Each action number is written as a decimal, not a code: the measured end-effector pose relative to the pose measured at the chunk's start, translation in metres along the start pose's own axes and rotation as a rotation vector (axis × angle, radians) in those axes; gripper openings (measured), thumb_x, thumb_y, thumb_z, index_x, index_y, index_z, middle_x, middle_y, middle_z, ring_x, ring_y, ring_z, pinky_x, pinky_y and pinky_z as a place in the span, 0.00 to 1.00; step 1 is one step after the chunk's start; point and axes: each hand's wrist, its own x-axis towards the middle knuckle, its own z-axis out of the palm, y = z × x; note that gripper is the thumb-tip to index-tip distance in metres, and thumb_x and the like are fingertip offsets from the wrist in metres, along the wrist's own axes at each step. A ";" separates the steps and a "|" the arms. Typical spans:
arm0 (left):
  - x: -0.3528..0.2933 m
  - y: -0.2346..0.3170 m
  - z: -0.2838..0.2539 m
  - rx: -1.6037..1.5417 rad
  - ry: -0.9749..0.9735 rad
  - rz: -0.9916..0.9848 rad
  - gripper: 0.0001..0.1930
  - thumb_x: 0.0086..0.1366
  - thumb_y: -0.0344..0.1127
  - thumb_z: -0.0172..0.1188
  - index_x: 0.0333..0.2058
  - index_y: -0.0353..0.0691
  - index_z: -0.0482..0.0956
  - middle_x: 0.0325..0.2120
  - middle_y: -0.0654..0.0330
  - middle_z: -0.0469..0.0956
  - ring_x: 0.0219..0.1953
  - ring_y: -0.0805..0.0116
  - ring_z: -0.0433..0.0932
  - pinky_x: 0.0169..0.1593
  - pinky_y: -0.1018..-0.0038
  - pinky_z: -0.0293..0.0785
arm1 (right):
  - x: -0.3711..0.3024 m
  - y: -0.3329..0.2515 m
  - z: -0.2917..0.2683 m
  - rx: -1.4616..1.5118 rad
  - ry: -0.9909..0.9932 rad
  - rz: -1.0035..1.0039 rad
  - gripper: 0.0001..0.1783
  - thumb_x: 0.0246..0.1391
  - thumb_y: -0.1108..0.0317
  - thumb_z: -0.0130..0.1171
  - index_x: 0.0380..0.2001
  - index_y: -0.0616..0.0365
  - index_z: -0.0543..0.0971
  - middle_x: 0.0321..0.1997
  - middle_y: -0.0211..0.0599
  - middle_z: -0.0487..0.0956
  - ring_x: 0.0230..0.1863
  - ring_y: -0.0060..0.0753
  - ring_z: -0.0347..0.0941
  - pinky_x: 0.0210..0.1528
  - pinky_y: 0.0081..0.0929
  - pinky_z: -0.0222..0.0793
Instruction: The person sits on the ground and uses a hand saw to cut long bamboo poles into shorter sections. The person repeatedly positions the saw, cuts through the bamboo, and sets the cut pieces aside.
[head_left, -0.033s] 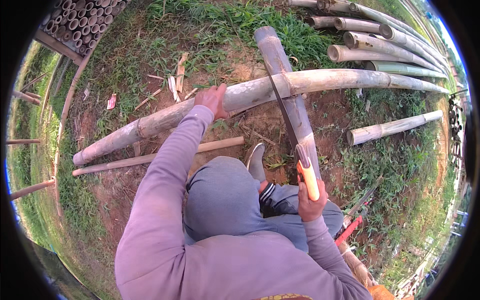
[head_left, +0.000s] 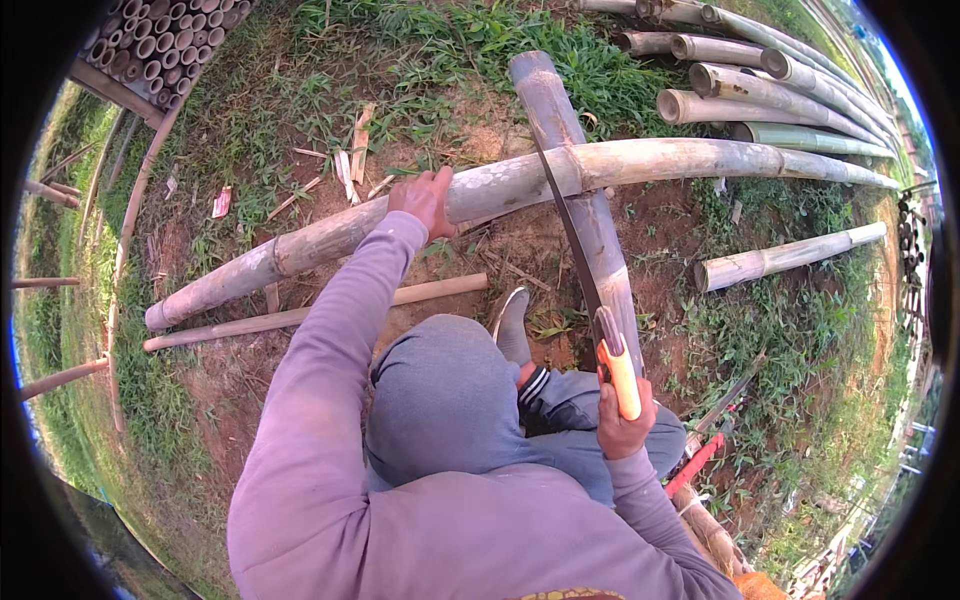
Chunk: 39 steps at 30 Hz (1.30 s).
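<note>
Long, pale grey-tan bamboo pole [head_left: 510,186], jointed and thick, lies right across the stout grey bamboo crosspiece [head_left: 603,240], and from my end of the link I take that crosspiece as my marker. Left hand [head_left: 425,203] now: clamped on the pole, out to the left of the crosspiece. Right hand [head_left: 625,420]: down by the crosspiece's near end, wrapped around the orange-and-cream handle [head_left: 624,382] of a dark, narrow-bladed handsaw [head_left: 582,265]. So the hands are well apart, each with its own hold. And the blade! It slants along the crosspiece's left side and crosses the pole close by a joint, just about where pole meets crosspiece. I read this as the sawing step; how deep any cut goes, I can't tell. To my mind the next move calls for a level stroke from the right arm, the left pressing firmly against any roll. The pole runs under the left hand, but lies farther up the crosspiece than the right.
</note>
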 end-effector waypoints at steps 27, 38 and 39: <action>0.015 0.004 0.000 0.063 0.047 0.011 0.45 0.46 0.49 0.87 0.59 0.45 0.71 0.51 0.48 0.83 0.55 0.41 0.84 0.60 0.52 0.80 | 0.008 0.000 -0.009 0.050 -0.089 0.116 0.31 0.73 0.58 0.65 0.67 0.74 0.74 0.61 0.55 0.86 0.57 0.43 0.87 0.57 0.37 0.83; 0.013 0.008 -0.002 0.063 0.065 -0.007 0.45 0.45 0.50 0.86 0.59 0.46 0.71 0.53 0.47 0.82 0.57 0.40 0.83 0.61 0.49 0.79 | 0.099 0.019 0.076 0.127 -0.038 0.118 0.30 0.71 0.63 0.68 0.68 0.68 0.76 0.56 0.49 0.88 0.44 0.30 0.86 0.48 0.32 0.83; 0.008 0.005 0.001 0.055 0.032 -0.010 0.45 0.45 0.50 0.86 0.59 0.46 0.71 0.53 0.47 0.82 0.57 0.40 0.83 0.61 0.49 0.79 | 0.058 0.013 0.051 0.088 -0.049 0.108 0.31 0.71 0.63 0.67 0.70 0.70 0.74 0.57 0.50 0.88 0.46 0.32 0.87 0.49 0.32 0.83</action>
